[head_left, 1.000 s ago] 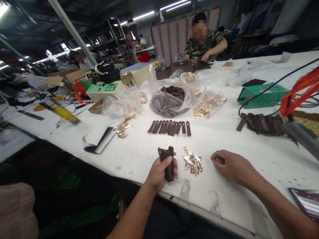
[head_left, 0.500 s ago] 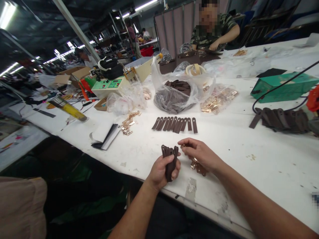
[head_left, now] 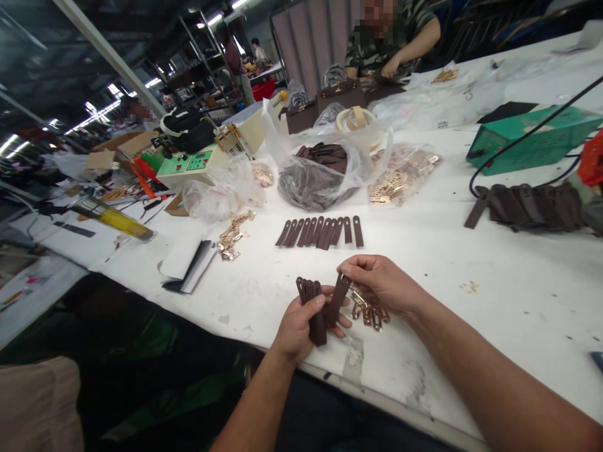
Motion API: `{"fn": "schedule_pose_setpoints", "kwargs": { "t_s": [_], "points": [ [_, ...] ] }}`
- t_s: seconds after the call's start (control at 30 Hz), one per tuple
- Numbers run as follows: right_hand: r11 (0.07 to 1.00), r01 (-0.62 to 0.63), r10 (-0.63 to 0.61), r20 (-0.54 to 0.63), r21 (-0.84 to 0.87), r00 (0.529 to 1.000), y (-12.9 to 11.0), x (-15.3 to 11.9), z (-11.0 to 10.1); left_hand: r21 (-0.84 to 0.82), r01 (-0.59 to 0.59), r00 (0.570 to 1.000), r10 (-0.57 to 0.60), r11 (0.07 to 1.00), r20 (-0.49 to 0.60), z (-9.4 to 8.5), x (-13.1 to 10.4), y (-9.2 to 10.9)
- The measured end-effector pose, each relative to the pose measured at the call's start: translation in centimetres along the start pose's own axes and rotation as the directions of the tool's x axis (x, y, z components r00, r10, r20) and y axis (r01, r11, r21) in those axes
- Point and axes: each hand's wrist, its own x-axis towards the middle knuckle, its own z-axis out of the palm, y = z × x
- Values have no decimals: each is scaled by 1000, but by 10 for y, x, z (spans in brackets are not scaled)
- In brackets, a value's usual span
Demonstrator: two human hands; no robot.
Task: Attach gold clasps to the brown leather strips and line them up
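Observation:
My left hand (head_left: pixel 296 323) is closed around a bundle of dark brown leather tabs (head_left: pixel 315 314), each with a hole at its upper end. My right hand (head_left: pixel 384 279) pinches the holed end of a single brown leather tab (head_left: pixel 338 298), drawn apart from the bundle. The lower part of this tab lies against the fingers of my left hand. Under and beside my right hand is a small pile of shiny gold metal fittings (head_left: pixel 370 311) on the table. Beyond my hands, several brown tabs (head_left: pixel 320 232) lie in a slanted row.
Behind the row stands a plastic bag of brown pieces (head_left: pixel 313 182), with bagged gold fittings (head_left: pixel 400 179) to its right. Loose gold fittings (head_left: pixel 232 237) lie left. More tabs (head_left: pixel 532 207) are heaped by a green box (head_left: pixel 527 141). A co-worker (head_left: pixel 396 44) sits across the white table (head_left: pixel 471 339).
My right hand has taken hold of one leather tab and pulled it rightward from the bundle in my left hand. The left fingers have loosened somewhat. The whole view has shifted slightly.

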Motion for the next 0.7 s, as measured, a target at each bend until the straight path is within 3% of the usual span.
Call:
{"fn": "schedule_pose_setpoints", "kwargs": {
  "t_s": [0.27, 0.43, 0.57, 0.7],
  "points": [
    [993, -48, 44, 37, 109, 998, -1, -1, -2, 16, 6, 991, -4, 1000, -133, 2, 0, -5],
    [999, 18, -19, -31, -29, 999, 4, -1, 5, 139, -71, 983, 93, 988, -157, 3, -3, -11],
    [980, 54, -72, -85, -193, 994, 7, -2, 11, 397, -119, 927, 245, 910, -285, 11, -5, -19],
    [965, -35, 4, -121, -258, 993, 6, -4, 15, 474, -188, 855, 381, 860, -353, 20, -5, -24]
  ]
}}
